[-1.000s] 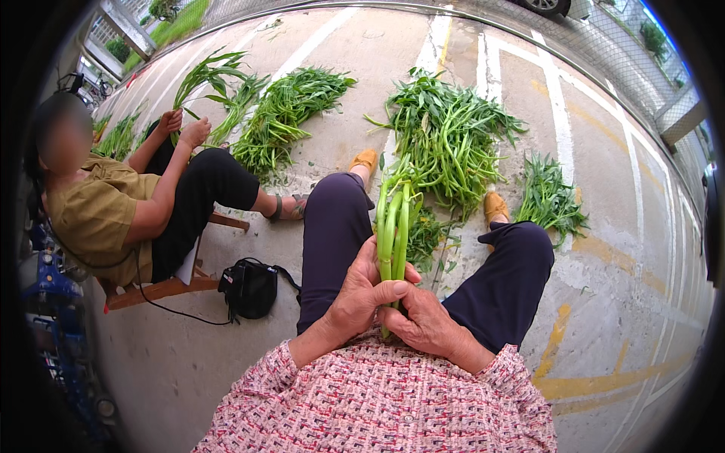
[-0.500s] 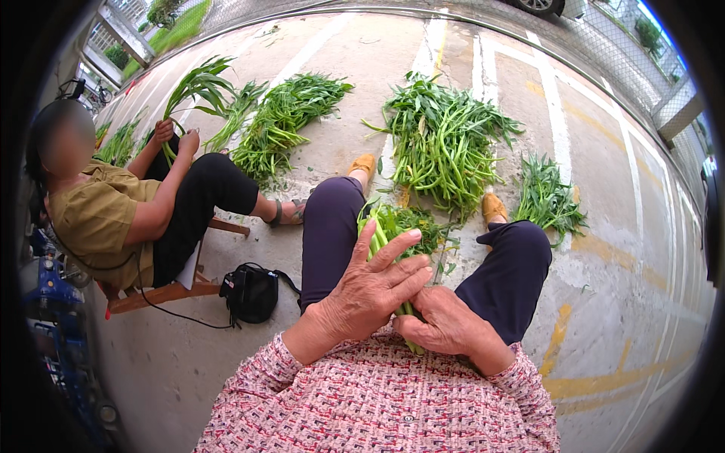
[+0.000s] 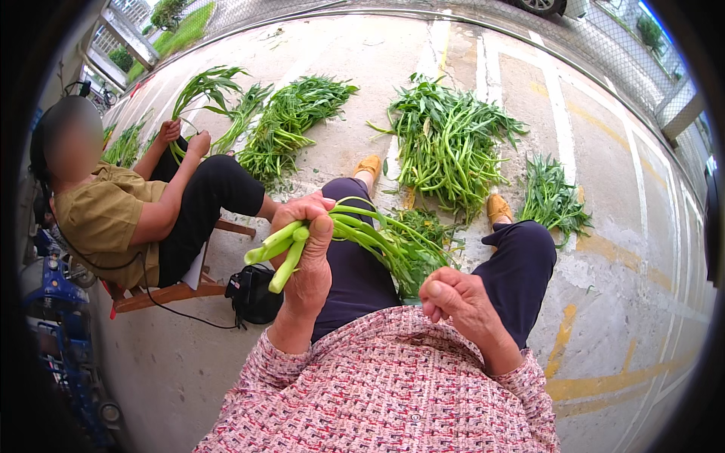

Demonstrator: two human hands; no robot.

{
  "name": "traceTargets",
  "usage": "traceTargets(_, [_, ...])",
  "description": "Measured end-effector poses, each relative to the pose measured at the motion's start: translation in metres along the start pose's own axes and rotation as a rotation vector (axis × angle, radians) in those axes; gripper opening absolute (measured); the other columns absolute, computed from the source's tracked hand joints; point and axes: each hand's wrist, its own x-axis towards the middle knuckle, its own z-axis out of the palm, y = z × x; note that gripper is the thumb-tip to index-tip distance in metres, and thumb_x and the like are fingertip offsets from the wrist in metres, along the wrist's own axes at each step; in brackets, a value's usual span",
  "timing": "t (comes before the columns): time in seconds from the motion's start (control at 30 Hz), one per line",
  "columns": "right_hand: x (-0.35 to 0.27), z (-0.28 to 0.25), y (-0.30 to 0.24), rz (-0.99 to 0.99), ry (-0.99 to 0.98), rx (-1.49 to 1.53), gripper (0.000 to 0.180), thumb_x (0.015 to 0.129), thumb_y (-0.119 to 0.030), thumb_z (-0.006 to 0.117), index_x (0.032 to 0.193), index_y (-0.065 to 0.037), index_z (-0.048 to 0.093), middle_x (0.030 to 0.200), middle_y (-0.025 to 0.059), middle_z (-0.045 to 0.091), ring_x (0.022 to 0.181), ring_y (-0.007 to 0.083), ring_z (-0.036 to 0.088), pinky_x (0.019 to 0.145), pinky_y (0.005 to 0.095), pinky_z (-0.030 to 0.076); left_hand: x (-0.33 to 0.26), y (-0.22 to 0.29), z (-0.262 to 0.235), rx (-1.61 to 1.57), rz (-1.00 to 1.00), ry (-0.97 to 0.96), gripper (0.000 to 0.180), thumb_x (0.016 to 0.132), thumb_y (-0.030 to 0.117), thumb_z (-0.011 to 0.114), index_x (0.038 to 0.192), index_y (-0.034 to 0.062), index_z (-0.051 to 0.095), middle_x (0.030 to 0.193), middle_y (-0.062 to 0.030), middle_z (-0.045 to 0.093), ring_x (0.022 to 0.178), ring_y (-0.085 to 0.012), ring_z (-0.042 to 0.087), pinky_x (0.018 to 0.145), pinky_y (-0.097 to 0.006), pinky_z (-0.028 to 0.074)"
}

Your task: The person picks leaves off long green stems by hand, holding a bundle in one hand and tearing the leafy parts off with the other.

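Note:
My left hand is closed around a bunch of water spinach. Its thick pale-green cut ends point toward the lower left, and its leaves trail right over my thigh. To the right of the bunch, my right hand is held apart from it with the fingers curled in; whatever may be inside them is hidden. A large heap of water spinach lies on the ground beyond my knees. Between my feet, a smaller pile of loose leaves is partly covered by the bunch.
At left, a person in a tan shirt sits on a wooden stool, holding long greens. Another heap of greens lies near that person. A small pile is beyond my right knee. A black bag stands by my left leg.
My hands, earlier together on the bunch over my lap, are now apart. The left hand has moved up and left with the bunch, tilting its cut ends leftward; my right hand has let go of it.

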Motion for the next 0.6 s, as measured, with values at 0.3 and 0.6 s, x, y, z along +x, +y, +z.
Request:
traceTargets(0.3, [0.003, 0.010, 0.012, 0.088, -0.106, -0.151, 0.028, 0.096, -0.028, 0.057, 0.089, -0.001, 0.061, 0.071, 0.0000, 0.061, 0.063, 0.0062, 0.056, 0.059, 0.0222, 0.048, -0.002, 0.010, -0.001, -0.185, 0.042, 0.088, 0.021, 0.090, 0.019, 0.066, 0.096, 0.0049, 0.052, 0.092, -0.0085, 0.059, 0.094, -0.0196, 0.055, 0.104, -0.047, 0.036])
traceTargets(0.6, [0.008, 0.014, 0.017, 0.091, -0.116, -0.219, 0.027, 0.095, -0.027, 0.058, 0.088, -0.002, 0.060, 0.071, -0.0002, 0.060, 0.063, 0.0070, 0.055, 0.059, 0.0223, 0.047, -0.008, 0.010, -0.009, -0.262, -0.143, 0.127, 0.016, 0.091, 0.013, 0.064, 0.097, 0.0040, 0.052, 0.095, -0.0100, 0.060, 0.097, -0.0203, 0.055, 0.100, -0.039, 0.038])
